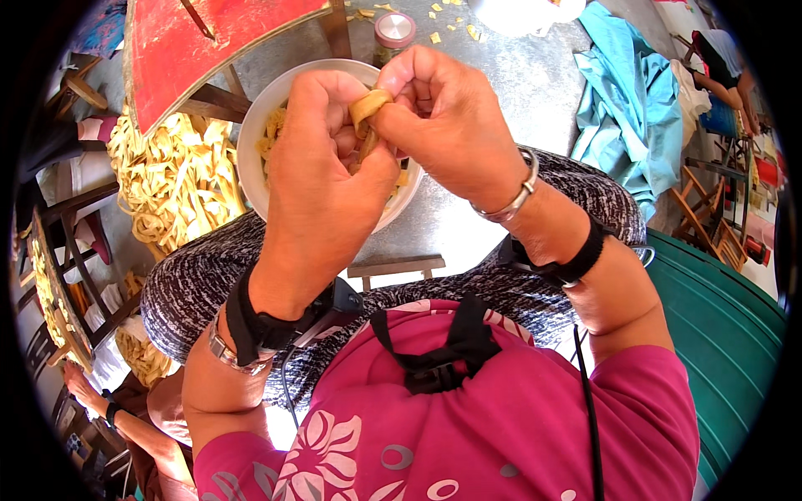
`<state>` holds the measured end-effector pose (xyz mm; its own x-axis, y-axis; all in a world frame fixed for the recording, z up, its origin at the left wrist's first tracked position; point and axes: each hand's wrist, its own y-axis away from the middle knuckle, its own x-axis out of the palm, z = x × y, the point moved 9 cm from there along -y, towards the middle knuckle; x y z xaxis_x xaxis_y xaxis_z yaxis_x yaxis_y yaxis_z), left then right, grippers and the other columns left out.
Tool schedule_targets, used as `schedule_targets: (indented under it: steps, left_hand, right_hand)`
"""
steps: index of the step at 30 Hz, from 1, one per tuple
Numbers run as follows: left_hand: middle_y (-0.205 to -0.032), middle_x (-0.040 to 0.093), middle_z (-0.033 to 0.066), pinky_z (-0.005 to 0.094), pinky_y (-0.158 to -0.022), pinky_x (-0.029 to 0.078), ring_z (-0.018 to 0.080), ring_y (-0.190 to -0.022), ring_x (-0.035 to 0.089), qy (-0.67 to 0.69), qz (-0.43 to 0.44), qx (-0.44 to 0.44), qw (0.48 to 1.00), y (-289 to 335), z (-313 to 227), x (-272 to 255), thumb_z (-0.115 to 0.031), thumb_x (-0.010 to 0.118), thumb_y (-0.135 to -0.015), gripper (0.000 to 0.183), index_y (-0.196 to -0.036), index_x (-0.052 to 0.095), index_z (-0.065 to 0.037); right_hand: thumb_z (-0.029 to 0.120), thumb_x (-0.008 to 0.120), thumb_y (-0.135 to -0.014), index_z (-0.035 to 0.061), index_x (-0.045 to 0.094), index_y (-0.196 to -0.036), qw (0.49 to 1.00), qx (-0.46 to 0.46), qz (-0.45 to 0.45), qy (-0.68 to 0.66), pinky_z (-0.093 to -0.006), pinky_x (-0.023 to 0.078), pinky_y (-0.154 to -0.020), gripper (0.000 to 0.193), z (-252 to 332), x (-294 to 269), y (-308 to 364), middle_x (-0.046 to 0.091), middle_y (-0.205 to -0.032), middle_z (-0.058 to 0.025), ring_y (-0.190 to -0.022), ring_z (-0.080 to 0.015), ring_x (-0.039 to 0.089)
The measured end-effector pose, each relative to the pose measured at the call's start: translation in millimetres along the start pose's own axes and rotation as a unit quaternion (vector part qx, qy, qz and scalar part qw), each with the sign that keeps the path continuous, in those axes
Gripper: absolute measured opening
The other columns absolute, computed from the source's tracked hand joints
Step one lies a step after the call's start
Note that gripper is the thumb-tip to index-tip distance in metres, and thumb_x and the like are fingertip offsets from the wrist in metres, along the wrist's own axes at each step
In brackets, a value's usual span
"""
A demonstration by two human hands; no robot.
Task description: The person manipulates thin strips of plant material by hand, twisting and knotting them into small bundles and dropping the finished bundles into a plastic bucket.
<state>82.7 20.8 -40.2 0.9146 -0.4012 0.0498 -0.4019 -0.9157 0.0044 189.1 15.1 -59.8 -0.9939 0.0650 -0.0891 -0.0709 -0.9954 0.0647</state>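
Note:
Above a white bowl (252, 163), my two hands meet around a folded yellow flat strip (370, 105). My left hand (322, 167) is closed, pinching the strip's lower part between thumb and fingers. From the right, my right hand (451, 113) grips its upper loop with thumb and curled fingers. A tail of the strip hangs down by my left thumb. Small yellow pieces (273, 134) lie in the bowl, largely hidden behind my hands. A jar with a pink-rimmed lid (395, 29) stands just beyond the bowl.
Many loose yellow strips (175, 179) are heaped at the left, below a red board (217, 42). Blue cloth (631, 108) lies at the right, above a large green ridged surface (710, 326). Other people sit at both edges; one person's hand (83, 388) shows at lower left.

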Motion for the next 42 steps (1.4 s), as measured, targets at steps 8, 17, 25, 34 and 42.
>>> schedule_targets:
  steps: [8,17,25,34,42]
  left_hand:
    - [-0.081,0.058,0.0088,0.0223,-0.057,0.049,0.0121,-0.069,0.061,-0.097,-0.002,0.051,0.994,-4,7,-9,0.011,0.049,-0.083,0.023,-0.099,0.039,-0.001]
    - [-0.082,0.053,0.0065,0.0206,-0.052,0.045,0.0095,-0.063,0.054,-0.009,0.009,0.017,1.000,-5,-1,-21,0.011,0.040,-0.087,0.018,-0.098,0.038,-0.003]
    - [-0.081,0.053,0.0048,0.0190,-0.053,0.043,0.0069,-0.066,0.052,0.032,0.101,-0.021,0.994,-3,-10,-4,0.007,0.042,-0.089,0.015,-0.096,0.038,-0.005]
    - [-0.089,0.058,0.0104,0.0230,-0.061,0.046,0.0116,-0.071,0.056,-0.033,0.178,-0.051,0.982,-3,-3,-4,-0.001,0.050,-0.091,0.021,-0.105,0.035,-0.007]
    - [-0.089,0.056,0.0085,0.0238,-0.064,0.047,0.0101,-0.070,0.054,-0.003,0.209,-0.024,0.978,-3,-2,5,-0.005,0.052,-0.091,0.019,-0.104,0.038,-0.006]
  right_hand:
    - [0.009,0.064,-0.077,0.0018,0.053,-0.079,0.999,-0.017,0.000,-0.041,-0.0223,0.043,-0.050,0.013,-6,5,-8,0.055,-0.062,-0.0008,-0.056,-0.0047,0.052]
    - [0.003,0.053,-0.088,0.0028,0.055,-0.098,0.978,-0.133,0.106,0.118,-0.0212,0.047,-0.067,0.011,38,20,8,0.057,-0.084,-0.0002,-0.074,-0.0057,0.055]
    - [0.019,0.058,-0.090,0.0007,0.057,-0.094,0.989,-0.006,0.115,-0.097,-0.0220,0.048,-0.058,0.019,19,5,-4,0.063,-0.079,-0.0044,-0.067,-0.0084,0.060]
    - [0.013,0.054,-0.090,-0.0006,0.059,-0.089,0.980,-0.016,0.185,-0.069,-0.0203,0.047,-0.059,0.014,24,10,-1,0.061,-0.078,-0.0013,-0.067,-0.0063,0.059]
    - [0.013,0.054,-0.087,-0.0018,0.058,-0.085,0.994,0.013,0.097,-0.052,-0.0217,0.047,-0.053,0.016,5,0,-3,0.060,-0.071,-0.0025,-0.058,-0.0069,0.057]
